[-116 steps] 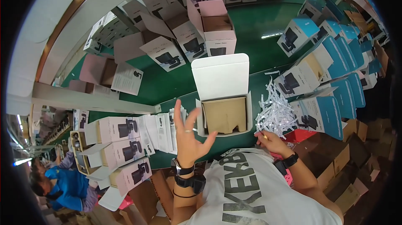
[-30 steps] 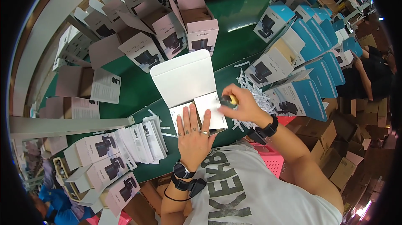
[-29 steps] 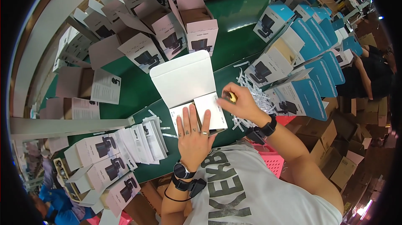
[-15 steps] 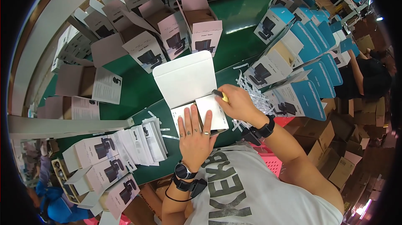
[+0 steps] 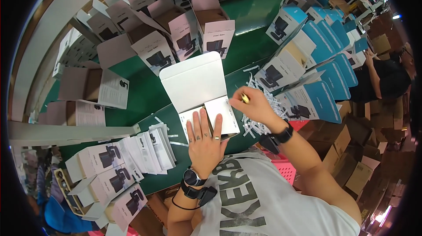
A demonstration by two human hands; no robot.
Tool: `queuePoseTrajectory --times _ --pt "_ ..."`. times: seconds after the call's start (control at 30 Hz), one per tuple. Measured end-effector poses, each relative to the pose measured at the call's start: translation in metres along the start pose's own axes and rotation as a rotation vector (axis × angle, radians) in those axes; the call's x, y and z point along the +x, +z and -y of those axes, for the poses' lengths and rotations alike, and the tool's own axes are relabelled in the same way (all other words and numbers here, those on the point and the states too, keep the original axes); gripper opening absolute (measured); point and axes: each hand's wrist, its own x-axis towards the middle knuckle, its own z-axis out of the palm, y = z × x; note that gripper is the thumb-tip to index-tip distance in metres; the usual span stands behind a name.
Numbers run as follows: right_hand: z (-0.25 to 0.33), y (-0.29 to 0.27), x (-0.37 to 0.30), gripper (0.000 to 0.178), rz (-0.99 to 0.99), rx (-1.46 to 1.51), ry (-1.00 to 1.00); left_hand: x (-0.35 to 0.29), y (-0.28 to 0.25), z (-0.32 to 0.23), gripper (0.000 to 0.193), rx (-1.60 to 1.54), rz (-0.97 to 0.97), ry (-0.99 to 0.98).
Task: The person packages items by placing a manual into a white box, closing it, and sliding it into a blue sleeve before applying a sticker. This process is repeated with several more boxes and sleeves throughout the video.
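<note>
An open white carton lies on the green table before me, its lid (image 5: pixel 193 78) folded back away from me. Inside it are white inner box faces (image 5: pixel 225 115) with a dark gap between them. My left hand (image 5: pixel 205 138) presses flat across these faces, fingers stretched and apart. Just off the carton's right side, my right hand (image 5: pixel 259 107) is closed round a small yellow-and-black tool (image 5: pixel 245 98). Most of the tool is hidden by the fingers, so its exact kind does not show. White paper strips (image 5: pixel 259 124) are heaped beneath the right wrist.
Folded leaflets (image 5: pixel 151 150) are stacked left of the carton. Open printed boxes (image 5: pixel 215 36) stand beyond it, and boxes with blue flaps (image 5: pixel 323 99) line the right. A pink crate (image 5: pixel 285 172) sits at the right edge. Another person (image 5: pixel 384 78) is at the far right.
My right hand has drawn back slightly to the right, off the carton's edge, and turned with the tool. My left hand stays on the carton.
</note>
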Motion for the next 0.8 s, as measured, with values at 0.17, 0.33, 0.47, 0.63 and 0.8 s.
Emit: queuePoseTrajectory --times 0.17,0.33,0.47,0.63,0.8 --pt "-0.003 0.003 -0.002 0.014 -0.179 -0.235 -0.204 -0.001 0.0 0.0 0.091 -0.011 -0.022 0.007" --pt "-0.017 -0.004 0.011 0.012 -0.183 -0.333 -0.398 0.001 -0.002 -0.002 0.091 -0.021 -0.006 -0.016" --pt "-0.023 -0.002 0.016 0.013 -0.153 -0.402 -0.442 0.0 0.0 -0.001 0.091 -0.016 -0.014 -0.014" --pt "-0.026 -0.008 0.0 0.013 -0.045 -0.277 -0.473 0.0 -0.001 0.002 0.092 -0.014 0.005 -0.012" --pt "-0.01 -0.012 -0.009 0.015 0.064 -0.123 -0.342 0.0 0.0 0.0 0.094 0.003 0.02 -0.02"
